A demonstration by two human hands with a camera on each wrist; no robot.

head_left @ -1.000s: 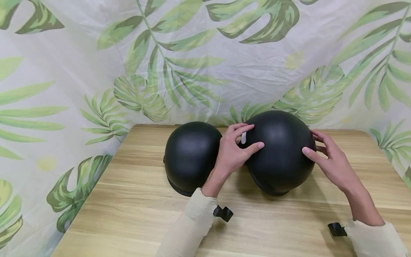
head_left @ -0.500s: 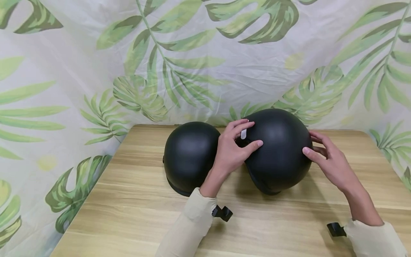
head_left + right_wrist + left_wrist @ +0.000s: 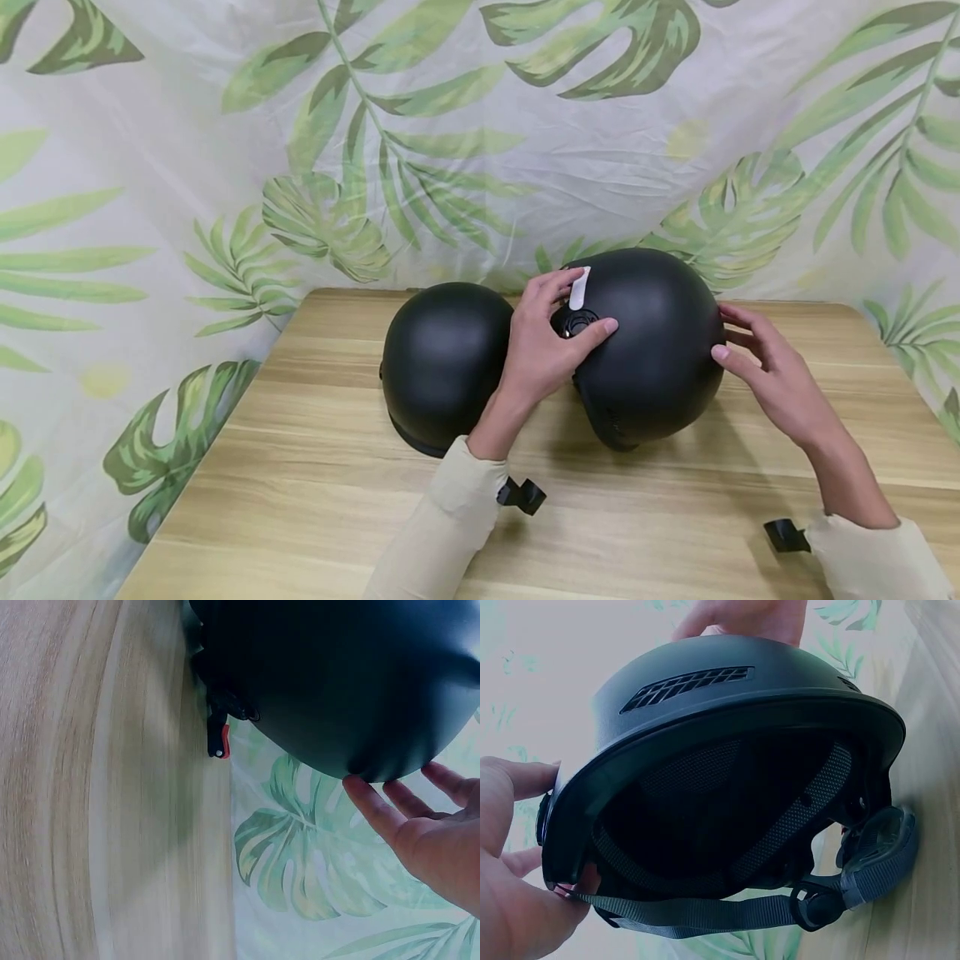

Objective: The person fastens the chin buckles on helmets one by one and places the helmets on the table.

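In the head view, a matte black helmet [image 3: 652,350] is tilted on its side between both hands. My left hand [image 3: 540,346] grips its left edge, thumb on the shell, beside a white strip [image 3: 580,288] and a round black fitting [image 3: 581,322]. Fingertips of my right hand [image 3: 776,379] touch the opposite side, fingers only slightly bent. The left wrist view shows the helmet's hollow inside, a vent [image 3: 686,686] and a grey chin strap [image 3: 697,911]. From the right wrist, a buckle with a red part [image 3: 224,741] hangs near the table.
A second black helmet [image 3: 450,367] stands dome up just left of the left hand, which partly covers it. Both are on a wood-grain table [image 3: 315,508]. Behind hangs a leaf-patterned cloth [image 3: 450,192].
The held helmet has turned and shifted slightly left and up. More of its left side, with the white strip and round fitting, has come into view. Both hands stay nearly in place.
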